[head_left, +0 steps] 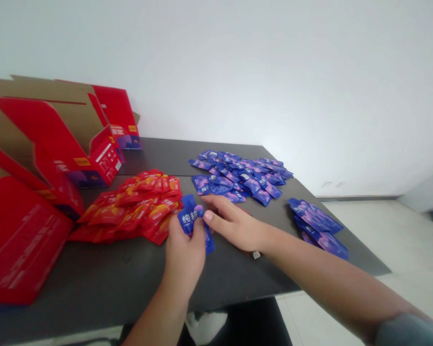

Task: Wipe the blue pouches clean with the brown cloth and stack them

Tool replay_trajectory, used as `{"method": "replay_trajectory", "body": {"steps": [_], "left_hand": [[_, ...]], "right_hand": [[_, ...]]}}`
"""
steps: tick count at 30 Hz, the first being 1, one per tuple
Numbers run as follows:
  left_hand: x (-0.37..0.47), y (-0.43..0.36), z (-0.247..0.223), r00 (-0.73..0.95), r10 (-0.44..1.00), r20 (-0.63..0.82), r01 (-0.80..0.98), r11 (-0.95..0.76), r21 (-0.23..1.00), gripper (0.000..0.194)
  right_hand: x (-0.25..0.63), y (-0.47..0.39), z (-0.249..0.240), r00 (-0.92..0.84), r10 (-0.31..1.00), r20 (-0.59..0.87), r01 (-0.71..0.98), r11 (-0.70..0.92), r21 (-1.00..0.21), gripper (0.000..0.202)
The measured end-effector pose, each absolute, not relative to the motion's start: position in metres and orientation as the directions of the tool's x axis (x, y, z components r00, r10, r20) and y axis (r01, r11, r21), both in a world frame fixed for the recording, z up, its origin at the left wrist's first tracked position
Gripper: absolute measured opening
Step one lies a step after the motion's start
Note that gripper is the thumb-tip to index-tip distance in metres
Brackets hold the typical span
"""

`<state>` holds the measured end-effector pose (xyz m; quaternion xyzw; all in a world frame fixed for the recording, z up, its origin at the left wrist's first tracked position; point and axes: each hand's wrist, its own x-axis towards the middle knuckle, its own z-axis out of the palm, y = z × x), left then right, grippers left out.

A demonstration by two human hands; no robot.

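Note:
My left hand (187, 247) is closed around blue sachets (188, 217) with white lettering, above the front half of the dark table. The thumb presses on the front sachet, and a blue end sticks out below the fingers. Reaching in from the right, my right hand (234, 223) has its thumb and fingers apart; the thumb tip is close against the sachets' right edge. Whether it touches them I cannot tell. Just behind this hand lies a heap of blue and purple sachets (252, 180). A pile of red sachets (140, 204) lies left of my left hand.
Open red cardboard boxes (104, 161) stand along the table's left side. A smaller group of blue sachets (319, 226) lies near the right edge of the dark table (137, 283). A small white-tipped object (256, 254) shows under my right wrist. A white wall rises behind.

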<state>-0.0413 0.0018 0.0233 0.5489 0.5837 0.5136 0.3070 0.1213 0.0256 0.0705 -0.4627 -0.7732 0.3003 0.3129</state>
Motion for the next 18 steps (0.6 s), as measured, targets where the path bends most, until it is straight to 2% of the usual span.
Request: {"method": "replay_trajectory", "body": {"steps": [2, 4, 8, 12, 15, 18], "left_hand": [[-0.044, 0.002, 0.024, -0.245, 0.958, 0.151, 0.376, -0.05, 0.925, 0.037], [-0.045, 0.003, 0.024, -0.236, 0.964, 0.121, 0.445, -0.004, 0.895, 0.042], [-0.041, 0.006, 0.025, -0.145, 0.984, 0.105, 0.6, 0.003, 0.8, 0.05], [-0.047, 0.003, 0.025, -0.036, 0.988, 0.147, 0.685, -0.082, 0.724, 0.076], [-0.064, -0.004, 0.027, 0.103, 0.975, 0.198, 0.721, -0.21, 0.66, 0.093], [-0.087, -0.009, 0.025, 0.341, 0.927, 0.159, 0.769, -0.372, 0.52, 0.111]], "right_hand": [[0.132, 0.026, 0.057, -0.3, 0.918, 0.259, 0.67, 0.397, -0.628, 0.041], [0.143, 0.025, 0.045, -0.286, 0.927, 0.244, 0.769, 0.374, -0.518, 0.037], [0.163, 0.019, 0.041, -0.381, 0.913, 0.147, 0.779, 0.403, -0.479, 0.031], [0.18, 0.017, 0.063, -0.381, 0.912, 0.153, 0.764, 0.404, -0.503, 0.047], [0.181, 0.018, 0.081, -0.291, 0.943, 0.163, 0.718, 0.328, -0.614, 0.054], [0.167, 0.018, 0.088, -0.449, 0.889, 0.088, 0.562, 0.357, -0.746, 0.05]]}}
